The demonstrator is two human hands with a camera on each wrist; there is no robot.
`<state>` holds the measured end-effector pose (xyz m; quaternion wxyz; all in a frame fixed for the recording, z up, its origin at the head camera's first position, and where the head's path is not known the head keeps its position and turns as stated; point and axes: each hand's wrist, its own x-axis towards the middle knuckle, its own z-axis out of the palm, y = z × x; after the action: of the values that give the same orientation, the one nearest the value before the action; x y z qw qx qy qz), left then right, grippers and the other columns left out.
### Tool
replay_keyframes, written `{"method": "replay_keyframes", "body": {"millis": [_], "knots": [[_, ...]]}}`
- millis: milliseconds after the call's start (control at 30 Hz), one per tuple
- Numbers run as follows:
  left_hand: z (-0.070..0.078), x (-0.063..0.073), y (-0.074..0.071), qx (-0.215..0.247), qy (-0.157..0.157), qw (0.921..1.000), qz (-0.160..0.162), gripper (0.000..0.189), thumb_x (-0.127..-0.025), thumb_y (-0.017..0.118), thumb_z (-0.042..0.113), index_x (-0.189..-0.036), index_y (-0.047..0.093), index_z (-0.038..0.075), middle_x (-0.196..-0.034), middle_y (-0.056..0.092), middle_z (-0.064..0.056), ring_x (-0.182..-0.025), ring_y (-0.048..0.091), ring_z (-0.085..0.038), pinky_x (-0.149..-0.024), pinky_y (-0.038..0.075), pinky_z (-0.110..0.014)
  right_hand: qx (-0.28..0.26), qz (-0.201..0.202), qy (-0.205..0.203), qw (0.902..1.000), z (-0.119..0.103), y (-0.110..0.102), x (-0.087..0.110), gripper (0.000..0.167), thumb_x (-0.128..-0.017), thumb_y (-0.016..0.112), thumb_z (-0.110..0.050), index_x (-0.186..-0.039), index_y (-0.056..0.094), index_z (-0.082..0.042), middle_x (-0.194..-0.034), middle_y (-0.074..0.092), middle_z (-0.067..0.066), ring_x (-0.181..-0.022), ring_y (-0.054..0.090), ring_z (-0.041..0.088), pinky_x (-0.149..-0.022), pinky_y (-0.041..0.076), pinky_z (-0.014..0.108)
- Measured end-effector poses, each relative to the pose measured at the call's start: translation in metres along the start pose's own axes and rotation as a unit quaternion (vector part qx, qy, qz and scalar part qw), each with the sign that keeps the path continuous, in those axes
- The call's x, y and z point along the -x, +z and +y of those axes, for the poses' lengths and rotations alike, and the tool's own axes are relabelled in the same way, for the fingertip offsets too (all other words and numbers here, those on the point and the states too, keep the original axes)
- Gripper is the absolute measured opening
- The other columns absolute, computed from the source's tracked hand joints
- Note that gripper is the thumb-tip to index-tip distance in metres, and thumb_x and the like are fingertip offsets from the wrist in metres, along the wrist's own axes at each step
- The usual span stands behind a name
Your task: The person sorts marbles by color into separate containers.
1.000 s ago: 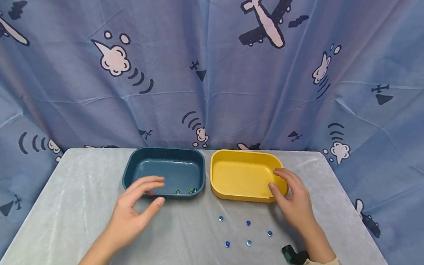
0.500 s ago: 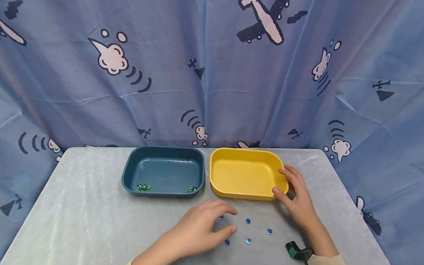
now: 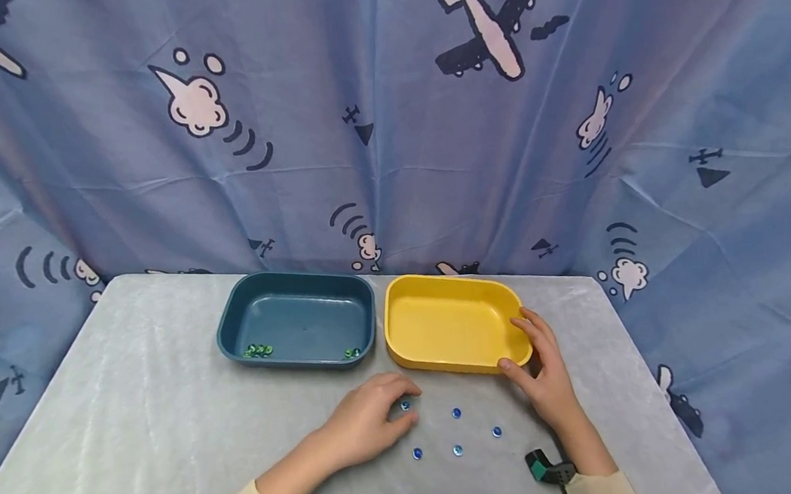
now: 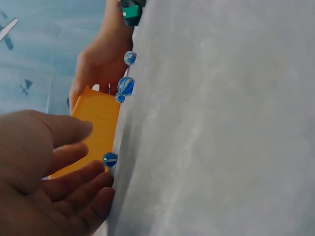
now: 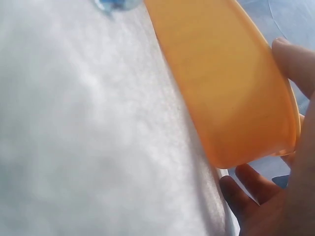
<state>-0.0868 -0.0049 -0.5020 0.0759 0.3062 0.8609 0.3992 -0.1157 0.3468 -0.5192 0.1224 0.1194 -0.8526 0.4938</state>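
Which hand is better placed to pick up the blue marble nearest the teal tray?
Probably the left hand: in the head view its parted thumb and index fingertip bracket that blue marble. The right hand is farther away, holding the corner of the yellow tray.

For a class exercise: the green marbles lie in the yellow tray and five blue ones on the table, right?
Not quite: the green marbles lie in the dark blue tray, not the yellow tray, as the head view shows. The rest stands.
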Motion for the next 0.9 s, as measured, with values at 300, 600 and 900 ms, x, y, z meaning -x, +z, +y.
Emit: {"method": "replay_keyframes", "body": {"millis": [300, 600, 900], "knots": [[-0.020, -0.001, 0.003, 0.041, 0.006, 0.9991, 0.013, 0.028, -0.101, 0.082, 0.018, -0.128, 0.076, 0.017, -0.120, 0.068, 0.009, -0.100, 0.059, -0.005, -0.089, 0.056, -0.027, 0.002, 0.000, 0.007, 1.0000, -0.001, 0.002, -0.005, 0.067, -0.095, 0.082, -0.006, -0.157, 0.056, -0.014, -0.177, 0.027, 0.005, -0.156, 0.033, 0.010, -0.118, 0.032, 0.010], [-0.031, -0.001, 0.005, 0.028, 0.024, 0.9993, 0.007, 0.024, -0.102, 0.082, 0.021, -0.126, 0.080, 0.018, -0.108, 0.055, 0.013, -0.101, 0.055, -0.004, -0.092, 0.054, -0.029, -0.005, 0.003, 0.003, 1.0000, 0.000, 0.002, -0.004, 0.067, -0.095, 0.082, -0.005, -0.157, 0.057, -0.013, -0.177, 0.028, 0.005, -0.157, 0.033, 0.014, -0.118, 0.032, 0.011], [-0.034, -0.003, 0.008, 0.013, 0.034, 0.9994, 0.001, 0.017, -0.103, 0.081, 0.024, -0.119, 0.082, 0.020, -0.104, 0.055, 0.015, -0.097, 0.053, -0.003, -0.085, 0.051, -0.026, -0.012, 0.004, 0.004, 0.9999, 0.005, 0.001, -0.001, 0.067, -0.095, 0.081, -0.003, -0.156, 0.057, -0.011, -0.177, 0.028, 0.005, -0.156, 0.033, 0.010, -0.118, 0.033, 0.011]]}}
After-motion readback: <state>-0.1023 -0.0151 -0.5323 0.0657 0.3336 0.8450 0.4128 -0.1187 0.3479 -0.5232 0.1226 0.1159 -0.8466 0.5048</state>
